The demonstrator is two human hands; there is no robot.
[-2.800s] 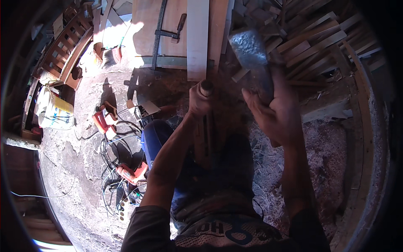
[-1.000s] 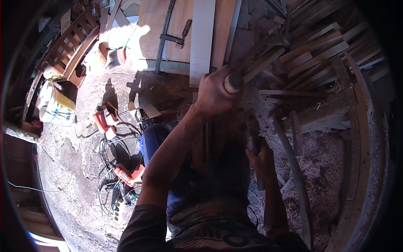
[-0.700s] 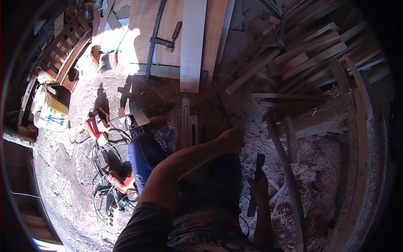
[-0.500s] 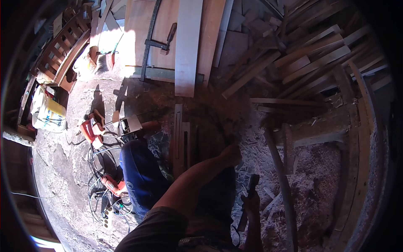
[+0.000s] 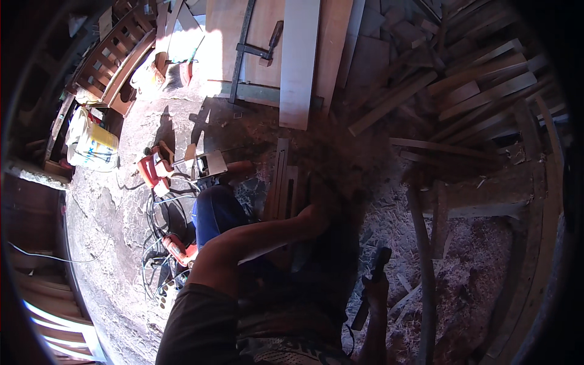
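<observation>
My left hand (image 5: pixel 314 218) reaches across my lap, beside some upright wooden pieces (image 5: pixel 280 176) with long dark slots. Deep shadow hides its fingers and anything they might hold. Low on the right, my right hand (image 5: pixel 375 292) is closed around a dark, long tool (image 5: pixel 381 261) with a blocky upper end; its exact kind is too dark to make out. Wood shavings (image 5: pixel 398 243) cover the ground around that hand.
Boards and a bar clamp (image 5: pixel 271 48) lie ahead, with a lumber pile (image 5: pixel 474 91) at far right. To my left are a red power tool (image 5: pixel 152 170), a red drill (image 5: pixel 176 248), tangled cords and a bucket (image 5: pixel 97 146). A rough timber frame (image 5: pixel 486 188) stands at right.
My left hand has moved left and slightly up, closer to the slotted wooden pieces. The whole view has shifted, so the surroundings appear farther right. My right hand still grips the dark tool.
</observation>
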